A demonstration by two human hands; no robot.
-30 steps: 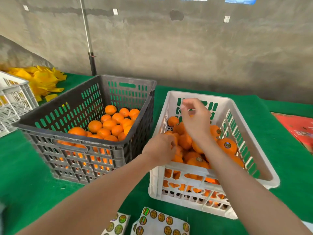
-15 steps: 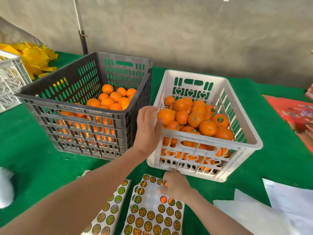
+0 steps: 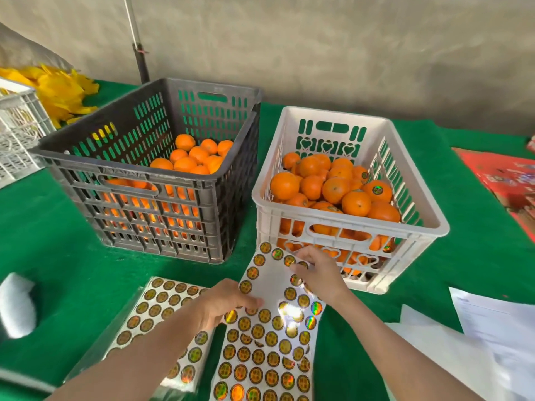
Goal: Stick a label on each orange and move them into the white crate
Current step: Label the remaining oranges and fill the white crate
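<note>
Left hand (image 3: 228,299) lay flat on the label sheet (image 3: 266,342), pinning it at the worktop's (image 3: 58,256) near edge so the right hand (image 3: 318,273) could pinch a label (image 3: 290,260) off its far end, beside the white crate (image 3: 347,224); oranges (image 3: 185,163) sat in the grey crate (image 3: 144,180).

On the green cloth (image 3: 58,241) we see a yellow heap (image 3: 62,91) behind a white lattice basket (image 3: 17,134) far left, and white papers (image 3: 492,328) near a red carton (image 3: 503,175) on the right.
</note>
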